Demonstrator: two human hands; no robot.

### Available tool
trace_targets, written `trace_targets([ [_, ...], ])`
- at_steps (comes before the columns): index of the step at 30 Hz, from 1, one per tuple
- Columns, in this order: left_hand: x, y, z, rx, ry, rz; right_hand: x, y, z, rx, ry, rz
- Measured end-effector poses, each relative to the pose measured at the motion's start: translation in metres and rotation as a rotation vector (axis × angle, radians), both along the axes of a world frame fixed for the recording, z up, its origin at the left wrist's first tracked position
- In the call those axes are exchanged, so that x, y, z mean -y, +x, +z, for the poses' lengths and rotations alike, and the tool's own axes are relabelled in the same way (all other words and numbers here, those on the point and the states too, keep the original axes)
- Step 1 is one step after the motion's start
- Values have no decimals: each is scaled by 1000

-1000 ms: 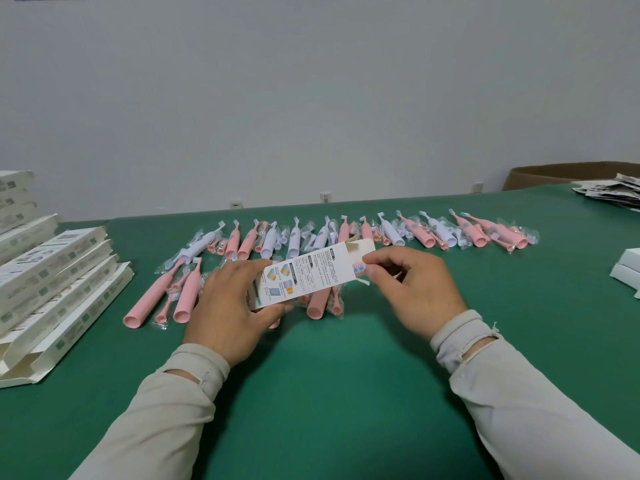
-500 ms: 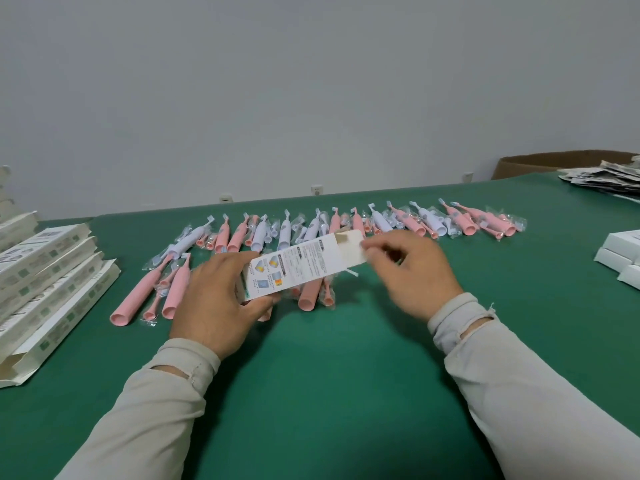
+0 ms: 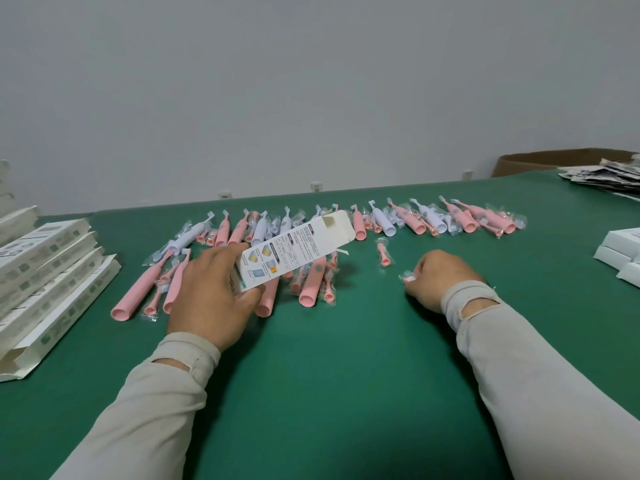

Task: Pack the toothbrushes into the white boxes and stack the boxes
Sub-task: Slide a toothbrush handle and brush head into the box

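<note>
A white box point(image 3: 298, 249), open flap pointing up and to the right, is gripped at its lower end by the left hand point(image 3: 213, 292) above a row of pink and white toothbrushes point(image 3: 313, 278) on the green table point(image 3: 346, 358); the right hand point(image 3: 438, 280), on bare cloth nearby, pinches a small wrapped piece, mostly hidden by curled fingers

Print on white box point(image 3: 294, 252): too small, illegible
</note>
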State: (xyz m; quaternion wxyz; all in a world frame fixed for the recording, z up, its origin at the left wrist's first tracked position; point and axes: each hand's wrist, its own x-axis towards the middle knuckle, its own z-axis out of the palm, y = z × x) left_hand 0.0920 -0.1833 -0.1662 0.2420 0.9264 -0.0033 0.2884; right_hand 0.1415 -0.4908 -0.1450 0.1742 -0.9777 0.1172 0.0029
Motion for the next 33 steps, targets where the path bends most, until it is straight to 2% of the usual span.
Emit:
trace_targets([
  [2, 1, 0, 0, 15, 5, -10, 3, 1, -1, 121, 120, 30],
  [5, 3, -2, 0, 24, 19, -15, -3, -6, 6, 435, 757, 185],
  [7, 4, -2, -1, 25, 29, -33, -13, -12, 12, 577, 1076, 266],
  [10, 5, -2, -1, 26, 53, -59, -29, -21, 16, 648, 1330, 305],
  [13, 5, -2, -1, 29, 61, -73, -37, -22, 11, 641, 1465, 354],
  [22, 11, -3, -3, 40, 54, -153, -52, -24, 5, 511, 1571, 310],
  [24, 11, -4, -2, 39, 58, -148, -54, -24, 3, 563, 1453, 283],
  [28, 12, -4, -1, 40, 70, -146, -53, -24, -1, 754, 976, 214],
  [30, 12, -5, -1, 35, 75, -150, -53, -26, -1, 808, 872, 216],
  [33, 12, -5, -1, 26, 85, -143, -54, -26, -3, 781, 854, 219],
])
